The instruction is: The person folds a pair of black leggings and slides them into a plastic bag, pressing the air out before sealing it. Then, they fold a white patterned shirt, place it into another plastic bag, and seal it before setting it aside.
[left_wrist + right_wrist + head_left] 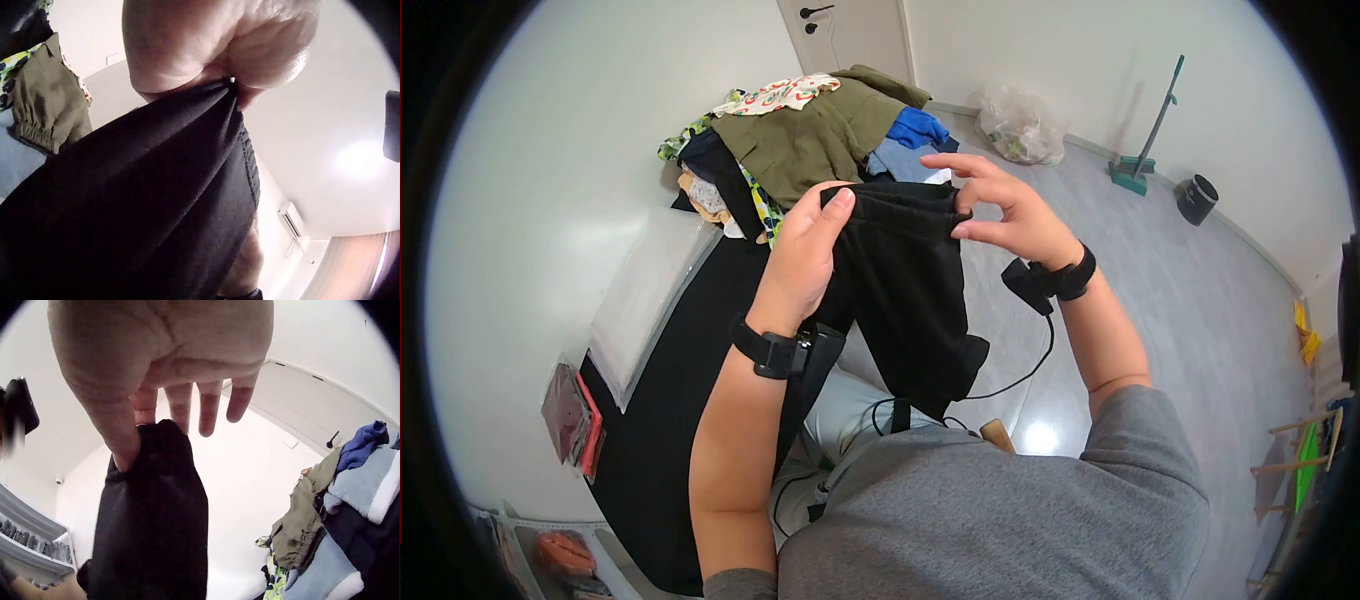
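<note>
A pair of black trousers (910, 290) hangs in front of the person's lap, its gathered waist edge uppermost and the cloth falling in folds. The left hand (805, 250) pinches the upper left corner, thumb on top of the cloth. In the left wrist view the fabric bunches into a point beneath that palm. At the upper right corner, the right hand (1015, 205) pinches the edge between thumb and index finger, its other fingers spread. The right wrist view shows the thumb in front of the black cloth (153, 519) and fingertips behind it.
A heap of clothes with an olive garment (800, 140) lies on the far end of the black-topped table (670, 400). Clear plastic bags (645, 290) lie along the wall. A broom (1145, 140), black bin (1198, 200) and filled plastic bag (1020, 125) stand on the floor.
</note>
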`<state>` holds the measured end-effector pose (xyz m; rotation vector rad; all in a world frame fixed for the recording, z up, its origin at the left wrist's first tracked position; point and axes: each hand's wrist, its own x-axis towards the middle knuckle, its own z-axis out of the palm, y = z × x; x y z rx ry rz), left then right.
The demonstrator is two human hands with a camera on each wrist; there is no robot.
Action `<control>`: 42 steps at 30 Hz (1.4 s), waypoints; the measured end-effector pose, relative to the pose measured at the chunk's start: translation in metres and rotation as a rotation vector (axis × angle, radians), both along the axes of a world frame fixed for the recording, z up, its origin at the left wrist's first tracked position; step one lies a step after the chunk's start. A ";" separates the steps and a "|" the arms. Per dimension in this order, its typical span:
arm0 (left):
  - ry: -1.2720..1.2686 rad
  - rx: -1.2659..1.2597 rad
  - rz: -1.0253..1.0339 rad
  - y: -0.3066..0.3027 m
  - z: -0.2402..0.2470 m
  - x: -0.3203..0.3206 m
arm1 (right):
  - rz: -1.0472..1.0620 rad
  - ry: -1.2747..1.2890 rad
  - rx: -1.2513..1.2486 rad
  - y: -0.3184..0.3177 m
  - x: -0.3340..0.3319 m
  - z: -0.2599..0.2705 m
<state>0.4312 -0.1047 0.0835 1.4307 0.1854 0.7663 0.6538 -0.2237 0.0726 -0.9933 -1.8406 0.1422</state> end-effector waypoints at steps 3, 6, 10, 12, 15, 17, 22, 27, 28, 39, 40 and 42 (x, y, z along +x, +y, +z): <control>0.041 0.034 0.006 0.011 0.002 -0.005 | 0.108 0.076 -0.046 -0.004 0.007 0.003; 0.071 0.066 0.021 0.012 0.004 -0.005 | 0.146 0.123 -0.085 -0.004 0.009 0.002; 0.058 0.072 0.006 0.010 0.007 -0.003 | -0.005 0.187 0.001 0.001 -0.005 0.006; 0.057 0.082 0.006 0.009 0.007 -0.002 | -0.076 0.253 -0.001 0.005 -0.013 0.002; 0.054 0.074 -0.016 0.008 0.010 -0.004 | -0.021 0.424 -0.089 0.013 -0.020 -0.003; 0.036 -0.021 -0.043 0.009 0.011 -0.007 | -0.036 0.472 -0.066 0.017 -0.021 -0.002; 0.100 -0.081 -0.107 0.033 0.010 -0.025 | -0.021 0.480 -0.035 0.017 -0.040 0.005; 0.322 0.642 0.121 0.011 0.042 -0.033 | -0.060 0.317 0.004 0.029 -0.062 -0.004; 0.437 1.029 0.199 0.003 0.045 -0.030 | -0.055 0.327 -0.006 0.032 -0.067 -0.006; 0.661 1.044 0.120 0.007 0.031 0.003 | -0.079 0.257 -0.006 0.020 -0.035 -0.034; 0.664 1.035 0.121 0.007 0.032 0.005 | -0.131 0.253 -0.042 0.013 -0.024 -0.044; 0.599 1.082 0.177 0.009 0.035 0.009 | -0.220 0.228 -0.133 -0.005 -0.003 -0.065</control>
